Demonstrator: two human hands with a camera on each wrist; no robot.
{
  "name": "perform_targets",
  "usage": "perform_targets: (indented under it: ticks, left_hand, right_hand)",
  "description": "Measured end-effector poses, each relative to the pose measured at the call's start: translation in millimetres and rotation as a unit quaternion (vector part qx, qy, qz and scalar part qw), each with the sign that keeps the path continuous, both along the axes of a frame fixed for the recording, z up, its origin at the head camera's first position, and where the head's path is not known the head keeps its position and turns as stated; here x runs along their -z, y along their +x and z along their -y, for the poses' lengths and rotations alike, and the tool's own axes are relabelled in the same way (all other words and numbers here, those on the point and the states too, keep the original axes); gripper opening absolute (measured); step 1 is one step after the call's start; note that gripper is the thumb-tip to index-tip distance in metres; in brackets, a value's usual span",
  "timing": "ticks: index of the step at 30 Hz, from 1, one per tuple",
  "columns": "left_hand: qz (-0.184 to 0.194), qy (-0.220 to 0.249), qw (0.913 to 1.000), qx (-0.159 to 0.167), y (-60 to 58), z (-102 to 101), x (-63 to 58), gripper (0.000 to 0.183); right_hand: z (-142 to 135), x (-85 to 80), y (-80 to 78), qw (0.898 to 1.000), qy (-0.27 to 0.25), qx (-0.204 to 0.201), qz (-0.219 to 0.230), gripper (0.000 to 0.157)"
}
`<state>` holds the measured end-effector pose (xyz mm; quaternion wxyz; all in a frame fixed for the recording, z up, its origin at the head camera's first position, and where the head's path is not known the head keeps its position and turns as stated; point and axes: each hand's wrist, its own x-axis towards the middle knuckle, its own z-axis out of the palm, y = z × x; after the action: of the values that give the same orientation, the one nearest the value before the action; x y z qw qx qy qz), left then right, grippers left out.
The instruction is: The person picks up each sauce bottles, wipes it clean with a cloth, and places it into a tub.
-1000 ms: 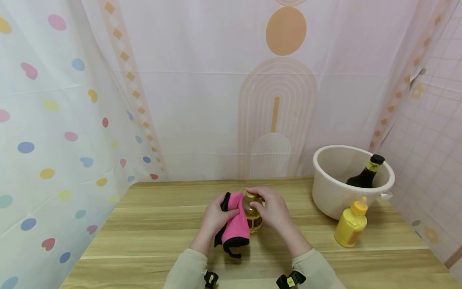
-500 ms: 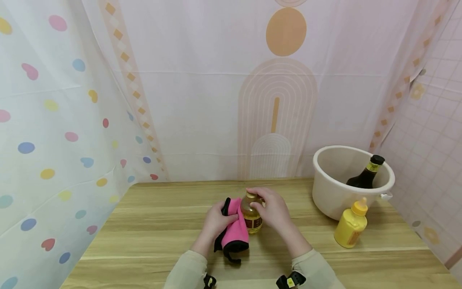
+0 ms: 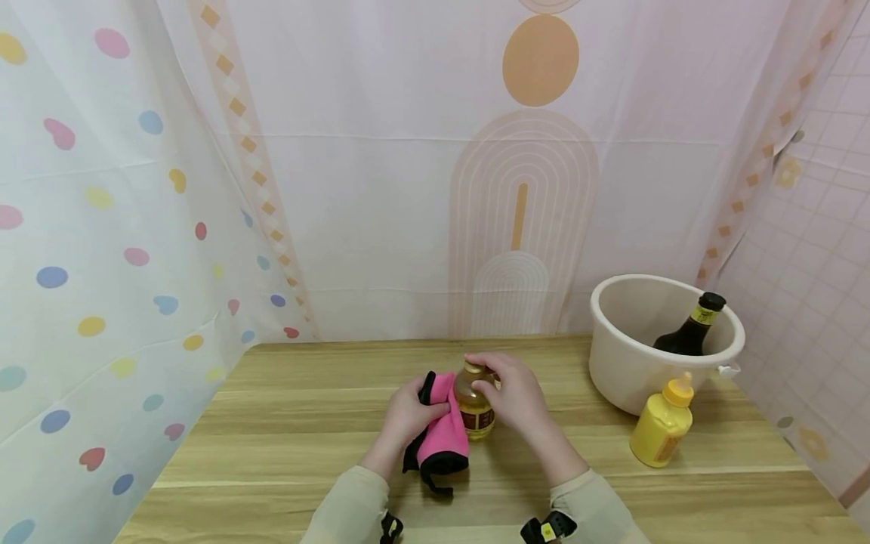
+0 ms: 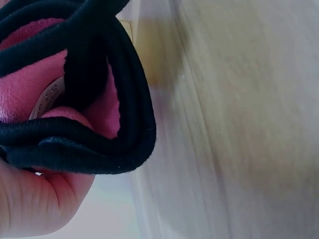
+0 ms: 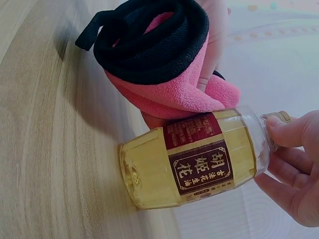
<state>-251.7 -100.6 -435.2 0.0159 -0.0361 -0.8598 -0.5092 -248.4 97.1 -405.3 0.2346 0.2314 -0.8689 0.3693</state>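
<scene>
My left hand [image 3: 405, 415] grips a folded pink cloth [image 3: 445, 434] with black edging, its thumb lying across the front. In the left wrist view the cloth's black-bordered folds [image 4: 129, 109] and a small white tag show. The cloth presses against the side of a bottle of yellow oil [image 5: 199, 159] with a dark red label. By its neck and gold cap, my right hand [image 3: 514, 393] holds this bottle. The right wrist view shows the thumb and fingers [image 5: 291, 132] around the neck. The cloth hides part of the bottle's left side.
On the right stands a white bucket [image 3: 628, 378], a dark bottle with a black cap [image 3: 689, 329] leaning inside it. A yellow squeeze bottle [image 3: 659, 431] is in front of the bucket. Patterned curtains [image 3: 367, 227] border the wooden table [image 3: 285, 423].
The left hand and cloth have slid slightly down along the oil bottle, showing more of its shoulder. The right hand keeps its hold in nearly the same place.
</scene>
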Motion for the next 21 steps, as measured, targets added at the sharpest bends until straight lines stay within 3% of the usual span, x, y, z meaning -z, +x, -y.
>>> perform_targets:
  ticks: [13,21]
  left_hand:
    - [-0.015,-0.042,0.9990,0.005,-1.1,1,11.4,0.036]
    - [-0.008,-0.069,0.9975,0.013,-3.1,1,10.6,0.035]
  right_hand:
    - [0,0.0,0.3,1.000,0.000,0.002,0.009,0.038]
    - [1,-0.4,0.8,1.000,-0.005,0.002,0.009,0.039]
